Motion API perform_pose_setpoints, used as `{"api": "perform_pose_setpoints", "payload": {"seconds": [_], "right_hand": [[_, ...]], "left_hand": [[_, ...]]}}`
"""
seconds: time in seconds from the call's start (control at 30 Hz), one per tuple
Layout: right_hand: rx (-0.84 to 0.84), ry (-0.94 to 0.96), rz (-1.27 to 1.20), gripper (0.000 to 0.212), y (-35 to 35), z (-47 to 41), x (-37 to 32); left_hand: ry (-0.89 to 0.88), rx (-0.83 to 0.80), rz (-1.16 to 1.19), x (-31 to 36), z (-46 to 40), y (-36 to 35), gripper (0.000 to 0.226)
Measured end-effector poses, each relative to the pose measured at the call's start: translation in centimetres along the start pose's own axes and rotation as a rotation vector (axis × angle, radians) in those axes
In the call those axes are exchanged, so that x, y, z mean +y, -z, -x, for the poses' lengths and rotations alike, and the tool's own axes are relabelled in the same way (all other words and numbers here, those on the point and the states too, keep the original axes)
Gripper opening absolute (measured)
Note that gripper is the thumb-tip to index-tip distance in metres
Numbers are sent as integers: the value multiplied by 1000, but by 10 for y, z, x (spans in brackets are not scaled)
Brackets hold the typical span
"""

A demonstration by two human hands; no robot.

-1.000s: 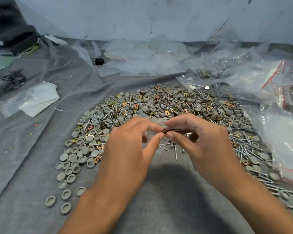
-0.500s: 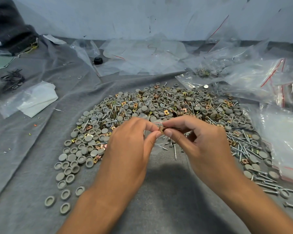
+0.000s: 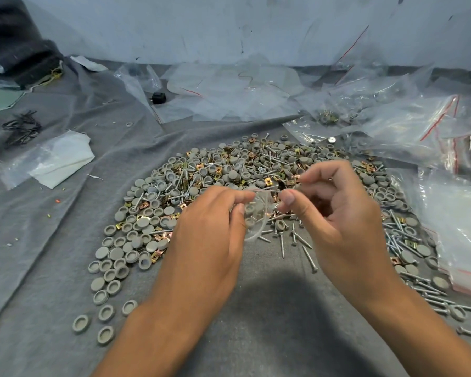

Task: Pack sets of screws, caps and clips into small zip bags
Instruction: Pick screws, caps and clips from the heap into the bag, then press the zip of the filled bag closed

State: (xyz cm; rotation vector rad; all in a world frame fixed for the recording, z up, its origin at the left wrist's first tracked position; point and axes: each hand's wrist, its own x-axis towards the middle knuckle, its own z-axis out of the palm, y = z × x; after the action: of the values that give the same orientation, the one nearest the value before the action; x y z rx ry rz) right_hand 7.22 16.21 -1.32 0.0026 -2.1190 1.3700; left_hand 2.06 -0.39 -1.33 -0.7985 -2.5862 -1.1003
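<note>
Left hand (image 3: 212,229): we pinch the mouth of the small zip bag (image 3: 257,213) with thumb and forefinger, holding it up so that it faces the other hand.
Right hand (image 3: 337,213): our grip is closed on a copper clip (image 3: 297,177), held just above the bag's mouth, apparently to drop in.
Bag: transparent, between the hands; caps seem to lie inside.
Supply: loose pile of screws, caps and clips (image 3: 229,175) on the grey cloth (image 3: 52,240), within easy reach.
Spare bags (image 3: 419,126): heaped far right.

A makeshift hand-packing workplace is suggested by a wrinkled grey cloth (image 3: 52,213) spread under a loose heap of grey round caps, silver screws and brass clips (image 3: 229,172), with crumpled clear red-striped zip bags (image 3: 419,126) piled against a scuffed pale wall (image 3: 201,28).
</note>
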Motion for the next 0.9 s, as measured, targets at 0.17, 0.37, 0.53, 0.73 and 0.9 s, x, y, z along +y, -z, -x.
{"api": "perform_pose_setpoints", "payload": {"seconds": [0.17, 0.37, 0.53, 0.73, 0.9], "right_hand": [[25, 190, 66, 8, 1, -2, -2], [-229, 164, 286, 32, -2, 0, 4], [-139, 211, 365, 24, 6, -5, 9], [-91, 273, 367, 12, 16, -11, 12], [-43, 261, 170, 9, 19, -11, 0]], "left_hand": [[-17, -2, -12, 0, 0, 0, 26], [-9, 2, 12, 0, -1, 0, 29], [-53, 30, 33, 1, -1, 4, 24], [-279, 28, -14, -4, -2, 9, 44], [-258, 184, 207, -1, -3, 18, 33]]}}
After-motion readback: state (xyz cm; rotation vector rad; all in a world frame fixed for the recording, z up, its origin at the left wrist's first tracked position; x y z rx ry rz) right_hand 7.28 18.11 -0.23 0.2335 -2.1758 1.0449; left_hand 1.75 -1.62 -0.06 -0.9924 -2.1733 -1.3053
